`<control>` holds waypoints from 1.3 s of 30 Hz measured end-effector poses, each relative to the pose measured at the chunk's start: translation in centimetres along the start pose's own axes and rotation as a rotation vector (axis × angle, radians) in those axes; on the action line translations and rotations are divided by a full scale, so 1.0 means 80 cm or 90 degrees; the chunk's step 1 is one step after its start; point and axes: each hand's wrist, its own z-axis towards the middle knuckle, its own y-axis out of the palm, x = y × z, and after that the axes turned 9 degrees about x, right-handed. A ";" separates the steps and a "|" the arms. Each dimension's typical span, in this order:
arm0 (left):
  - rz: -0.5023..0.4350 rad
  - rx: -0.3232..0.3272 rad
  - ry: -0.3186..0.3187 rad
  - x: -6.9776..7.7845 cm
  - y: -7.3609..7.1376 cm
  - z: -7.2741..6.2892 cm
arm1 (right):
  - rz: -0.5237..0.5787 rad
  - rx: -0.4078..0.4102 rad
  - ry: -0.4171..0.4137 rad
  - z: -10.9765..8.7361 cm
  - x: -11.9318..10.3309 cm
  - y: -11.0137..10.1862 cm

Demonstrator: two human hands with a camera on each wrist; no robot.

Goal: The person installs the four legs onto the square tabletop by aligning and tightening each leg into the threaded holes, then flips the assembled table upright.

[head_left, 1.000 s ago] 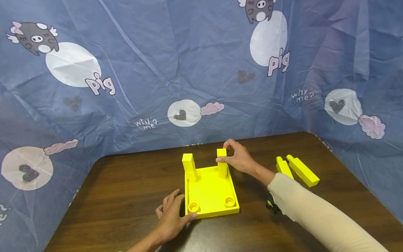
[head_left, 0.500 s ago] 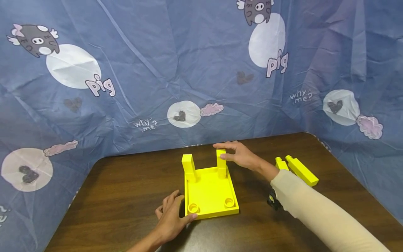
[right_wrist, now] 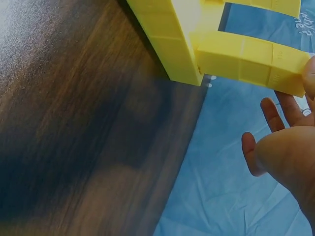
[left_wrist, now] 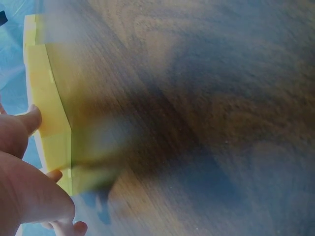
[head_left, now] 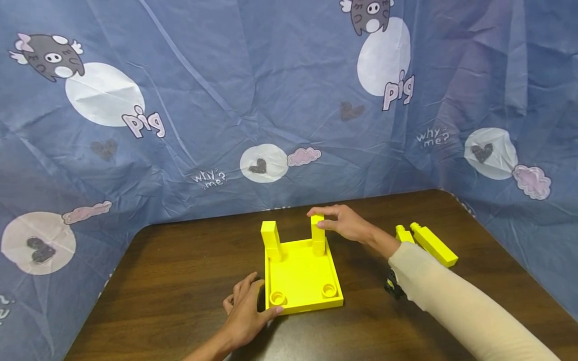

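A yellow square toy tabletop (head_left: pixel 300 276) lies rim up, like an upside-down table. Two square yellow legs stand at its far corners: the far left leg (head_left: pixel 270 235) and the far right leg (head_left: pixel 318 238). Round sockets (head_left: pixel 329 290) show at both near corners. My left hand (head_left: pixel 246 311) holds the near left corner, thumb on the front rim and fingers along the left side. With thumb and fingers around its upper end, my right hand (head_left: pixel 345 223) pinches the far right leg. In the right wrist view that leg (right_wrist: pixel 246 59) joins the tabletop, fingers (right_wrist: pixel 270 114) beneath its end.
Two loose yellow legs (head_left: pixel 434 244) with knobbed ends lie on the brown wooden table (head_left: pixel 180 271) at right, one partly hidden by the right sleeve (head_left: pixel 451 291). A blue printed cloth (head_left: pixel 217 100) hangs behind the table.
My right hand has shifted its grip on the far right leg; its index finger has straightened and reaches over the top. The left hand and tabletop stay in place.
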 end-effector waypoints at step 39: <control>0.000 0.008 0.003 0.001 0.000 -0.001 | -0.126 0.033 0.006 -0.060 0.011 -0.053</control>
